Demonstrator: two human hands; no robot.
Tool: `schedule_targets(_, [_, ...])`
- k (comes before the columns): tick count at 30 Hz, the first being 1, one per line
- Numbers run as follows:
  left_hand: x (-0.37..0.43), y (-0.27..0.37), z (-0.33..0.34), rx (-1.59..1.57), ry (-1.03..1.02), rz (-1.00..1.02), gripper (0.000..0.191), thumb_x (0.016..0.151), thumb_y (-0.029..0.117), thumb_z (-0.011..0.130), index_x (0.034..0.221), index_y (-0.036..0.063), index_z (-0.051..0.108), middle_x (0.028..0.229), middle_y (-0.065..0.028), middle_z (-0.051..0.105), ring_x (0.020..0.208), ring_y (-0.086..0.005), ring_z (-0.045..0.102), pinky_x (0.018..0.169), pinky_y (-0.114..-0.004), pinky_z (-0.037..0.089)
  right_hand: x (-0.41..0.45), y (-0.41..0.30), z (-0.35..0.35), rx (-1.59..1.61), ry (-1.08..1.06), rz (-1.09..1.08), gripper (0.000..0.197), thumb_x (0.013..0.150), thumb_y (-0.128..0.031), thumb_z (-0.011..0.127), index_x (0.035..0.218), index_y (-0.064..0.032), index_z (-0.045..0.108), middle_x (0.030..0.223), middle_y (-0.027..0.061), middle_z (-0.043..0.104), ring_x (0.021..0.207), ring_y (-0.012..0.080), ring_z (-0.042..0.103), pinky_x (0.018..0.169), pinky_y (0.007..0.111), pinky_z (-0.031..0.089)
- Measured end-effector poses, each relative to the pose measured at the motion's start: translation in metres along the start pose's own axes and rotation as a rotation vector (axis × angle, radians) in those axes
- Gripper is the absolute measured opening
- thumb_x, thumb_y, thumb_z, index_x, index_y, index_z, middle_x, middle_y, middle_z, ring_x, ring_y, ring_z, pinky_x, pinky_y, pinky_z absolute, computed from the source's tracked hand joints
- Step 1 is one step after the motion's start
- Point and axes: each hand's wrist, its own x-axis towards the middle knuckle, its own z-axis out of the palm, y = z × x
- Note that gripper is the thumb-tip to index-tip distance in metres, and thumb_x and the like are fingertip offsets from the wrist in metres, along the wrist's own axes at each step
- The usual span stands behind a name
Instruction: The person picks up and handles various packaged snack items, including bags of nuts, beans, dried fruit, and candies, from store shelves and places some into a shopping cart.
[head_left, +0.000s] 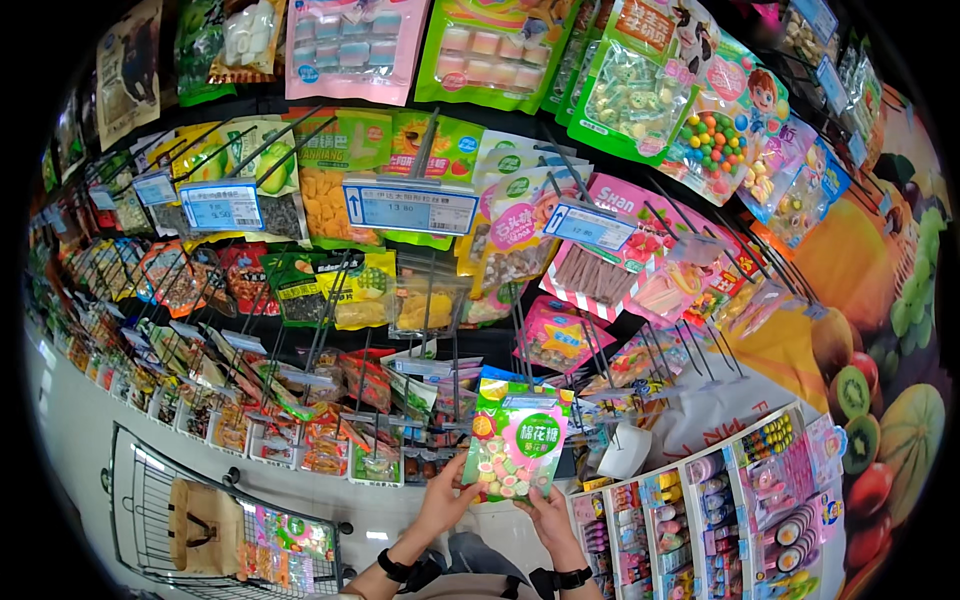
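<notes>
Between my two hands is an upright candy bag (517, 442), green and pink, with a clear lower part that shows pastel candies. My left hand (448, 496) grips its lower left edge. At the bottom right corner, my right hand (549, 519) holds it with thumb and fingers. The bag's top overlaps a hook with a clear tag holder on the rack, and I cannot tell whether it still hangs there. Just above it, a pink candy bag (562, 336) with a yellow star hangs on the rack.
Metal hooks with blue-edged price tags (411, 208) jut out above my hands. A shopping cart (142, 517) stands at lower left, holding a tan bag (206, 525) and colourful snack packs (292, 536). At lower right is a stepped white display shelf (682, 487) with small packaged goods.
</notes>
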Motion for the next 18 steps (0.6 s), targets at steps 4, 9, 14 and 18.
schedule_targets(4, [0.008,0.006,-0.001,0.012,0.004,-0.007,0.054,0.082,0.008,0.065,0.131,0.003,0.041,0.099,-0.0079,0.064,0.087,-0.0116,0.06,0.071,-0.025,0.046,0.008,0.0,0.002,0.017,0.037,0.007,0.031,0.093,-0.014,0.051,0.12,0.0004,0.048,0.114,0.01,0.057,0.1,0.0195,0.058,0.083,0.034,0.05])
schedule_targets(9, [0.014,-0.003,-0.002,-0.031,0.0,-0.013,0.045,0.086,0.01,0.062,0.127,0.0021,0.044,0.096,-0.0068,0.064,0.085,-0.0089,0.058,0.068,-0.024,0.046,0.022,-0.007,0.0,0.046,-0.01,0.022,0.03,0.092,-0.013,0.051,0.119,-0.0008,0.049,0.113,0.0095,0.058,0.101,0.0186,0.058,0.081,0.033,0.05])
schedule_targets(14, [0.014,0.001,-0.005,0.054,-0.092,-0.15,0.036,0.09,0.013,0.057,0.121,0.0012,0.045,0.095,-0.0057,0.062,0.082,-0.0094,0.057,0.067,-0.024,0.044,0.037,-0.002,-0.012,0.097,-0.042,0.043,0.029,0.092,-0.012,0.051,0.119,-0.0015,0.049,0.114,0.009,0.057,0.102,0.0178,0.057,0.082,0.033,0.049])
schedule_targets(18, [0.013,-0.004,-0.003,0.073,-0.133,-0.224,0.029,0.091,0.016,0.056,0.114,0.0004,0.047,0.08,-0.0033,0.059,0.068,-0.0082,0.053,0.062,-0.023,0.043,0.04,0.001,-0.02,0.15,-0.051,0.086,0.028,0.093,-0.01,0.05,0.12,-0.0026,0.049,0.117,0.0091,0.057,0.103,0.02,0.057,0.086,0.036,0.048])
